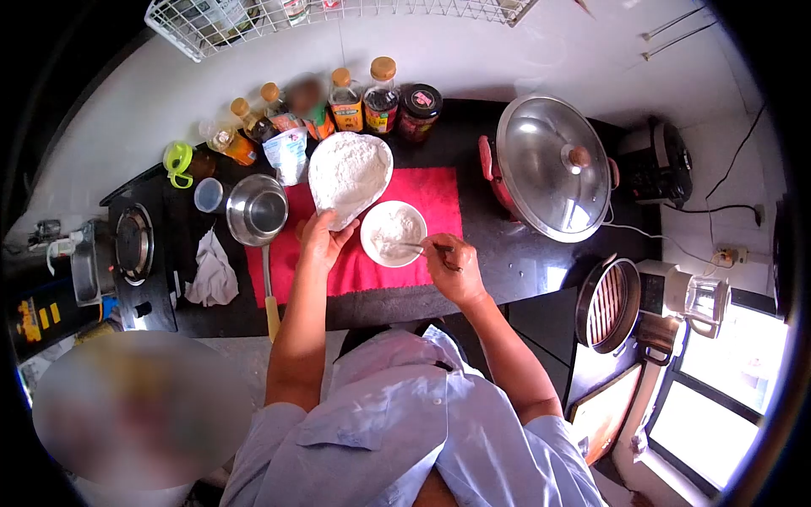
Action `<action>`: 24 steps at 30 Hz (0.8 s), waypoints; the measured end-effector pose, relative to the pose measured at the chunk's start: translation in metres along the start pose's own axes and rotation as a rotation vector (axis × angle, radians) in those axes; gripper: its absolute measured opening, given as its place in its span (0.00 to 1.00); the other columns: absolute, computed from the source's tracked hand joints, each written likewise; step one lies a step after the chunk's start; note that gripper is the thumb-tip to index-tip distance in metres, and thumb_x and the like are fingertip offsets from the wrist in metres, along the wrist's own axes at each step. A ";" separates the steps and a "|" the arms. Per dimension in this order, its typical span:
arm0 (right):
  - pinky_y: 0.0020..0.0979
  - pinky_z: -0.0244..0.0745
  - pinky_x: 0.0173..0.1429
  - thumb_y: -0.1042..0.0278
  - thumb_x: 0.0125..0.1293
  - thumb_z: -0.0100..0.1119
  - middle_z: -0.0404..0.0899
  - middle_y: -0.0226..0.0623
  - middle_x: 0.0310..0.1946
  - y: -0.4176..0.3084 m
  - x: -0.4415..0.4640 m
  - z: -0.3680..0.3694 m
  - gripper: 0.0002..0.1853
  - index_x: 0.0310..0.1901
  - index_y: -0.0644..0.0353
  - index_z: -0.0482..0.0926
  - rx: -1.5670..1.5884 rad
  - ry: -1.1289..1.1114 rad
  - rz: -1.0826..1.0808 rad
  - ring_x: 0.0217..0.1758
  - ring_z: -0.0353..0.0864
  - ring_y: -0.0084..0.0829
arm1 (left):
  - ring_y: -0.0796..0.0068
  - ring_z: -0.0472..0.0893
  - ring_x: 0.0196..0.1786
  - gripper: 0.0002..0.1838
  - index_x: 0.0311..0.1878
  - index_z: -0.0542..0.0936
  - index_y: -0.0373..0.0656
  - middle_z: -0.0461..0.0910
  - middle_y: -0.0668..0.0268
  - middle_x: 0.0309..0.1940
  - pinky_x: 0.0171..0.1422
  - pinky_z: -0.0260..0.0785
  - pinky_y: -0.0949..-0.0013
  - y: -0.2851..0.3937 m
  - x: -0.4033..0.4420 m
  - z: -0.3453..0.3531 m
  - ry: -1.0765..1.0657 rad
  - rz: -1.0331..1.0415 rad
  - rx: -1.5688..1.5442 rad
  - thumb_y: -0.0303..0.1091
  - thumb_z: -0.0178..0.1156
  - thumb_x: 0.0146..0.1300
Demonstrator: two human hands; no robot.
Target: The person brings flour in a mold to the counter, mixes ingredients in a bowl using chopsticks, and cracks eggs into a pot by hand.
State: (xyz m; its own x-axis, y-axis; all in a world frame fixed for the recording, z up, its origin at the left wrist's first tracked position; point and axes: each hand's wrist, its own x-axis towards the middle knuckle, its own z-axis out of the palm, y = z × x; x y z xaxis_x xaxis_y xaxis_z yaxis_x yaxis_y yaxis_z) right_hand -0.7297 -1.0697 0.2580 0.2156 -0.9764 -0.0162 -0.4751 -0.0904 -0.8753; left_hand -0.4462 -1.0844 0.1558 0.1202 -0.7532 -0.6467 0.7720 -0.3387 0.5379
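While the left hand [323, 242] grips a flour container [348, 217], the right hand [454, 272] clamps a utensil [411, 246] pointing left into the bowl [367, 239].

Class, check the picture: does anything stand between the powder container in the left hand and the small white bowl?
Nothing visible does. The powder container, held at its near end by the left hand, is close beside the small white bowl; the right hand and its utensil reach in from the bowl's right.
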 end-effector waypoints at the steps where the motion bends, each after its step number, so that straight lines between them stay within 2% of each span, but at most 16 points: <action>1: 0.34 0.82 0.40 0.75 0.69 0.66 0.87 0.51 0.36 0.009 -0.003 0.006 0.05 0.43 0.68 0.85 0.094 -0.039 0.047 0.37 0.90 0.43 | 0.51 0.90 0.46 0.19 0.60 0.76 0.33 0.85 0.49 0.52 0.39 0.88 0.69 -0.001 -0.001 0.001 -0.003 -0.003 -0.002 0.32 0.62 0.70; 5: 0.31 0.82 0.40 0.77 0.69 0.66 0.87 0.49 0.36 0.017 0.001 0.025 0.04 0.42 0.69 0.86 0.251 0.043 0.066 0.38 0.90 0.39 | 0.54 0.89 0.46 0.19 0.59 0.76 0.33 0.85 0.50 0.52 0.43 0.89 0.65 0.001 -0.008 0.007 0.021 -0.004 -0.027 0.32 0.63 0.69; 8: 0.31 0.82 0.40 0.77 0.69 0.66 0.87 0.48 0.35 0.010 0.007 0.008 0.04 0.42 0.69 0.86 0.122 0.135 0.068 0.38 0.90 0.35 | 0.56 0.88 0.48 0.19 0.59 0.77 0.34 0.84 0.52 0.52 0.46 0.89 0.62 0.000 -0.011 0.004 0.026 0.021 -0.064 0.32 0.65 0.68; 9: 0.30 0.82 0.39 0.77 0.70 0.66 0.87 0.45 0.34 0.013 0.005 0.001 0.05 0.43 0.69 0.86 0.034 0.083 0.001 0.37 0.89 0.31 | 0.56 0.88 0.48 0.19 0.58 0.77 0.35 0.84 0.53 0.51 0.47 0.89 0.61 -0.001 -0.012 0.003 0.030 0.027 -0.071 0.32 0.66 0.68; 12: 0.30 0.82 0.38 0.78 0.70 0.65 0.87 0.42 0.35 0.016 -0.003 0.009 0.04 0.42 0.67 0.86 0.208 -0.071 0.218 0.36 0.88 0.30 | 0.57 0.88 0.48 0.18 0.57 0.77 0.38 0.84 0.54 0.51 0.49 0.89 0.60 -0.004 -0.019 0.004 0.035 0.055 -0.062 0.32 0.67 0.68; 16: 0.28 0.78 0.31 0.76 0.71 0.65 0.86 0.41 0.29 0.022 0.005 0.026 0.05 0.41 0.69 0.85 0.261 0.113 -0.044 0.27 0.84 0.24 | 0.58 0.88 0.48 0.17 0.57 0.76 0.41 0.84 0.56 0.50 0.50 0.88 0.61 -0.005 -0.024 0.001 0.043 0.025 -0.077 0.33 0.66 0.68; 17: 0.27 0.77 0.31 0.74 0.72 0.65 0.85 0.42 0.28 0.030 0.006 0.019 0.07 0.43 0.70 0.84 0.087 0.121 -0.093 0.26 0.83 0.21 | 0.59 0.88 0.47 0.18 0.58 0.76 0.42 0.83 0.56 0.50 0.49 0.87 0.61 -0.006 -0.024 -0.002 0.047 0.017 -0.064 0.34 0.66 0.68; 20: 0.26 0.79 0.35 0.74 0.73 0.64 0.85 0.41 0.32 0.013 -0.003 0.003 0.07 0.44 0.70 0.84 0.183 -0.017 0.242 0.31 0.84 0.21 | 0.60 0.87 0.45 0.20 0.60 0.75 0.43 0.83 0.57 0.52 0.48 0.86 0.61 -0.015 -0.029 -0.010 0.067 0.004 -0.010 0.35 0.66 0.69; 21: 0.26 0.79 0.35 0.73 0.73 0.64 0.84 0.37 0.31 0.015 -0.006 0.006 0.07 0.45 0.70 0.84 0.291 -0.051 0.265 0.32 0.84 0.20 | 0.61 0.87 0.44 0.20 0.61 0.75 0.43 0.82 0.57 0.53 0.48 0.85 0.61 -0.018 -0.037 -0.009 0.080 0.010 0.020 0.35 0.66 0.69; 24: 0.27 0.85 0.38 0.72 0.75 0.63 0.86 0.38 0.32 0.020 -0.003 0.020 0.10 0.49 0.71 0.83 0.301 -0.033 0.086 0.32 0.87 0.24 | 0.66 0.86 0.39 0.24 0.69 0.71 0.47 0.79 0.60 0.54 0.46 0.84 0.63 -0.035 -0.052 -0.013 0.099 0.005 0.128 0.35 0.61 0.73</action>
State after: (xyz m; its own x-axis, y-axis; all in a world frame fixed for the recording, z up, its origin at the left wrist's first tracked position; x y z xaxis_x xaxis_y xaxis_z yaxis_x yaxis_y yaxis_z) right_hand -0.7224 -1.0642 0.2310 0.2158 -0.9705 -0.1077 -0.2195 0.0592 -0.9738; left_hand -0.4719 -1.0261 0.1637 0.1901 -0.6978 -0.6906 0.6863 -0.4086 0.6017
